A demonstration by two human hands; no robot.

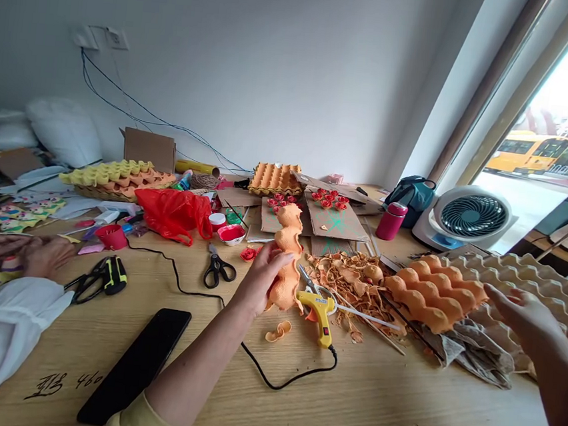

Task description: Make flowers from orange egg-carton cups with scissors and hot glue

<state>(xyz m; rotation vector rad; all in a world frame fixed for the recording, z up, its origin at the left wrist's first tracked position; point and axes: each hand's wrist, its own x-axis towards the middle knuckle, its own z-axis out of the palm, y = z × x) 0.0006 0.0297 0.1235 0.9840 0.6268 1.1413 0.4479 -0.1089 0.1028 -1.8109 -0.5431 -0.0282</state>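
Note:
My left hand (260,274) is closed around a strip of orange egg carton (289,240), held upright above the table. On the right, my right hand (523,313) has its fingers stretched out by the near corner of an orange egg tray piece (434,291); a fingertip looks to touch its edge. That piece rests on a larger pale egg tray (557,293) and a grey cloth (481,352). A yellow glue gun (323,317) lies just right of the held strip, beside scissors (310,279). A curled orange scrap (278,332) sits below the strip.
Orange carton trimmings (353,273) are heaped mid-table. Black scissors (219,270), a phone (136,366) and the glue gun's cord (277,386) lie nearby. At left, another person's hands (48,257) work. A fan (469,217) and pink bottle (391,222) stand back right.

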